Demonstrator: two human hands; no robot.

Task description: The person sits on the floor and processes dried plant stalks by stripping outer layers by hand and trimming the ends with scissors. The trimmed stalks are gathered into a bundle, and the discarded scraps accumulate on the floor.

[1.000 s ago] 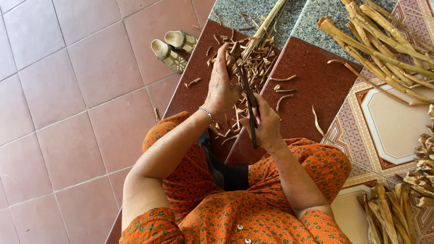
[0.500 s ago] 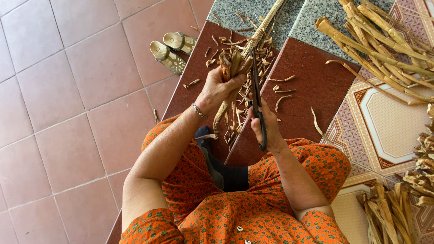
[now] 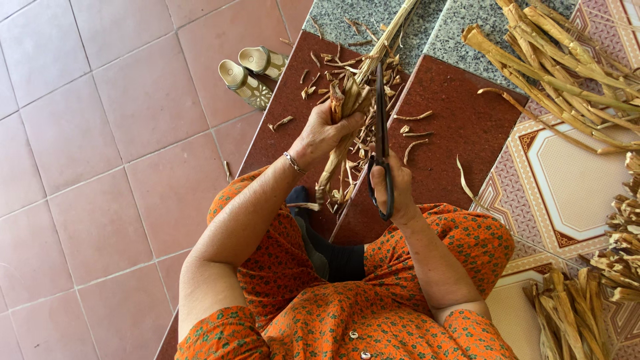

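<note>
My left hand grips a long dried plant stalk near its thick lower end, holding it slanted up and away over my lap. My right hand holds a pair of black scissors by the handle loops, blades closed and pointing away, lying alongside the stalk's right side. Dry trimmed scraps lie scattered on the dark red step under both hands. A thin bracelet sits on my left wrist.
A pile of long dried stalks lies at the upper right on the patterned tiles. More bundled stalks sit at the lower right. A pair of sandals rests on the red floor tiles to the left.
My left hand has lifted the stalk from the scrap pile and raised it. The scissors in my right hand have swung upright alongside it.
</note>
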